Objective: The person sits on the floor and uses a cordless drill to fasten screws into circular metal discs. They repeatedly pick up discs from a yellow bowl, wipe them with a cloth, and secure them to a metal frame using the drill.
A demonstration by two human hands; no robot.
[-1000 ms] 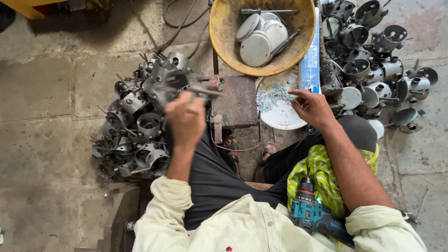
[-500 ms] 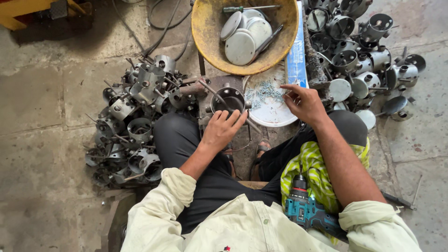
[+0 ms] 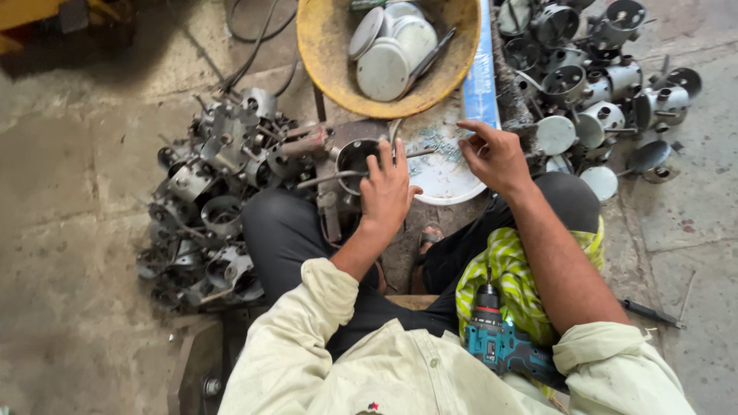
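Note:
My left hand (image 3: 388,190) rests on a round metal cup-shaped housing (image 3: 354,157) in front of my knees, fingers spread over its right rim and gripping it. A thin rod sticks out from the housing to the left. My right hand (image 3: 496,154) hovers over a white plate (image 3: 442,180) strewn with small screws, fingertips bunched together. Whether they pinch a screw is too small to tell.
A yellow basin (image 3: 323,54) with round metal lids stands ahead. Piles of metal housings lie at the left (image 3: 207,207) and at the right (image 3: 607,84). A blue cordless drill (image 3: 500,346) rests on a yellow-green cloth (image 3: 515,277) on my lap. A blue strip (image 3: 480,77) lies beside the basin.
My left hand has come from the left pile to the middle, bringing the cup-shaped housing with it. My right hand has stayed over the white plate.

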